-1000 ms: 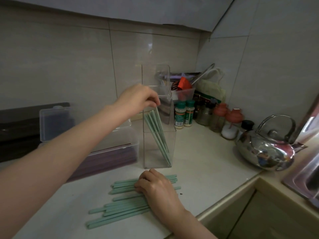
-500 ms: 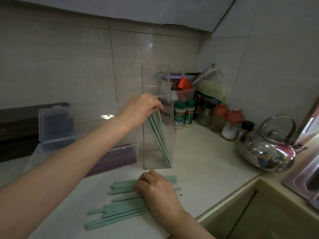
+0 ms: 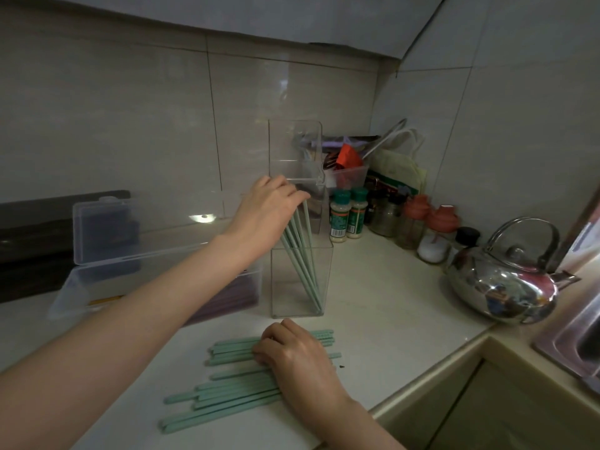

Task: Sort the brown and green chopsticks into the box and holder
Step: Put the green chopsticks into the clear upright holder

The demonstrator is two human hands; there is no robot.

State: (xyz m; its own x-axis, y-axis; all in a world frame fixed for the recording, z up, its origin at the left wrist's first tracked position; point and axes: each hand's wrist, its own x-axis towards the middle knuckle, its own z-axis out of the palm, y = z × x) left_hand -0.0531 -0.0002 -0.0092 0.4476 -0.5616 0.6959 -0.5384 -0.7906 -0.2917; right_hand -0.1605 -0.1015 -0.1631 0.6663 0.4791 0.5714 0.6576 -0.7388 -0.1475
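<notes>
Left hand (image 3: 263, 209) at holder (image 3: 285, 297); fingers (image 3: 297, 198) curled over green chopsticks (image 3: 303, 271) tops.

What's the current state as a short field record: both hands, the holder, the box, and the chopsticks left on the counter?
left hand: on the tops of the green chopsticks leaning in the tall clear plastic holder; grip unclear
right hand: curled on loose green chopsticks on the counter; grip unclear
clear lidded plastic box: open, dark chopsticks inside
left to sort: the loose green pile
</notes>
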